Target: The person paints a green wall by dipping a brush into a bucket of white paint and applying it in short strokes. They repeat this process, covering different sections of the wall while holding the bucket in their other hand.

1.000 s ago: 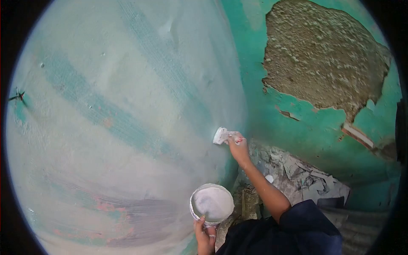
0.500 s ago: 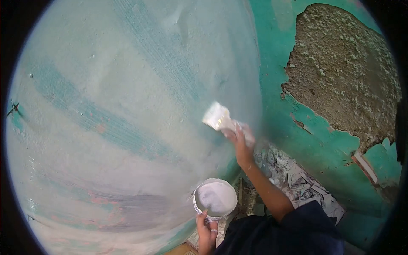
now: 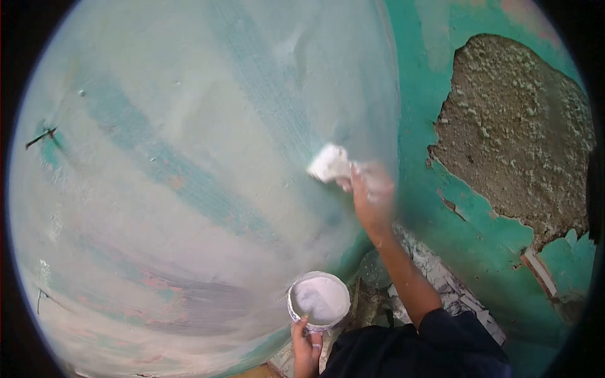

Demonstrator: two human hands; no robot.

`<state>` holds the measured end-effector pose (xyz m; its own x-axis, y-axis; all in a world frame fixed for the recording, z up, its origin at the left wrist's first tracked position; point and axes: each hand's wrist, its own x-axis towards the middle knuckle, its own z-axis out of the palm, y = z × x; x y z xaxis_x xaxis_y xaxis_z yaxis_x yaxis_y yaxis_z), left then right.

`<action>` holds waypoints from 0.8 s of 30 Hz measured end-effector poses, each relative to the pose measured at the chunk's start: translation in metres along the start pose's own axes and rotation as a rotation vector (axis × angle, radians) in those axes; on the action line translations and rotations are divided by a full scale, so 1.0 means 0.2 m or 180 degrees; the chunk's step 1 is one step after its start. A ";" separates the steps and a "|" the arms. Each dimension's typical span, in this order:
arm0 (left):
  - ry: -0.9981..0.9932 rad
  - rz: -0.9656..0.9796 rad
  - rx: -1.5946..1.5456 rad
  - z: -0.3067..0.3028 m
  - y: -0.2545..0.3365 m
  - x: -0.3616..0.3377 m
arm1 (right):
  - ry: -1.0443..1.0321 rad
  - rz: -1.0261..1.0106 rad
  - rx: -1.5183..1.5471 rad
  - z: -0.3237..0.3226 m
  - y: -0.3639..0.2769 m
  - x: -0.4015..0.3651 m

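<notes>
My right hand (image 3: 373,192) is closed around a wide brush (image 3: 330,164) coated in white, its bristles against the pale painted wall (image 3: 208,145). The hand is slightly blurred. Lower down, my left hand (image 3: 307,343) grips the rim of a round tub (image 3: 320,300) of whitish paint, thumb over the edge and fingers beneath. Streaks of turquoise show through the thin white coat on the wall.
On the right is a green wall (image 3: 419,126) with a large patch of bare rough plaster (image 3: 513,135). A dark nail (image 3: 41,138) sticks out at the far left. Crumpled, paint-spattered sheets (image 3: 441,277) lie on the floor below.
My right hand and the brush have moved slightly right and up. The view has shifted, so the walls appear further right and the bare patch lower. My left hand still holds the tub.
</notes>
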<state>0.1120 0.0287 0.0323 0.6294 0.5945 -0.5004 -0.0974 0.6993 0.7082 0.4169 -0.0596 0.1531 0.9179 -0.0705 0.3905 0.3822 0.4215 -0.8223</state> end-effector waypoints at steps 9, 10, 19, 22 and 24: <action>-0.0329 -0.0028 -0.0369 -0.05 -0.06 0.02 | 0.0300 -0.1125 -0.0189 0.14 -0.03 0.08; -0.0301 -0.0020 -0.0373 -0.05 -0.06 0.01 | 0.0369 -0.0876 -0.0091 0.09 0.09 -0.01; -0.0583 -0.0200 -0.0197 -0.23 0.03 0.01 | -0.0096 -0.0011 -0.1251 0.00 0.02 -0.05; -0.0668 -0.0204 -0.0287 -0.25 0.10 -0.06 | 0.0123 -0.0760 -0.1704 0.19 -0.28 0.27; -0.0705 -0.0175 -0.0374 -0.26 0.16 -0.12 | 0.0433 -0.1419 -0.1088 0.34 -0.45 0.51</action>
<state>0.0542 0.0567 0.0411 0.7885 0.4618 -0.4061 -0.1391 0.7772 0.6137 0.4688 -0.0434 0.2941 0.6570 -0.2994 0.6919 0.7272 0.0100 -0.6863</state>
